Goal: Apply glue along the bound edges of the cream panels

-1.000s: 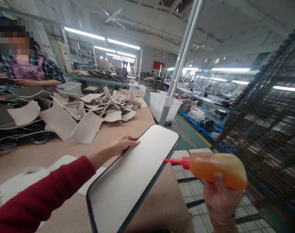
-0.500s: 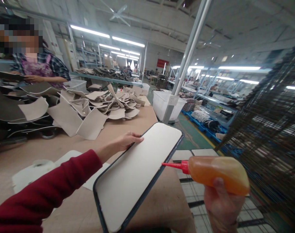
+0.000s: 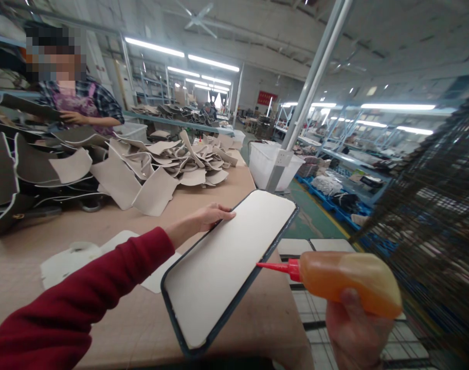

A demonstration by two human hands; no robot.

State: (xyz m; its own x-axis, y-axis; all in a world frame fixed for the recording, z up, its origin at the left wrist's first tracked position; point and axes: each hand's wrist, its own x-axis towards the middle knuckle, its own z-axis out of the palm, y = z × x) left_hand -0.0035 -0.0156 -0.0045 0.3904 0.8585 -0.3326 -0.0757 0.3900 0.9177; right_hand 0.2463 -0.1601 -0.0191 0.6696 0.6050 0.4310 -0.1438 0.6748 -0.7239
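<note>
A long white panel (image 3: 234, 257) with rounded corners and a dark rim is held tilted over the table's right end. My left hand (image 3: 215, 217) is closed on its far left edge, thumb on the white face and fingers hidden underneath. In my right hand (image 3: 358, 326) lies a squeeze bottle (image 3: 346, 280) of amber liquid, probably glue, held sideways. Its red pointed nozzle (image 3: 275, 267) reaches the panel's right edge, where white face and dark rim meet.
Grey curved pieces (image 3: 157, 190) are heaped on the brown-covered table (image 3: 122, 216). White sheets (image 3: 72, 262) lie under my left arm. Right of the table are a rack with white panels (image 3: 332, 245), a metal post (image 3: 296, 118) and a white bin (image 3: 259, 159). A co-worker (image 3: 78, 103) stands across the table.
The view has shifted slightly left, so the surroundings sit further right. Relative to the panel, the nozzle tip has slid a little along the right edge toward me. Both hands keep their holds.
</note>
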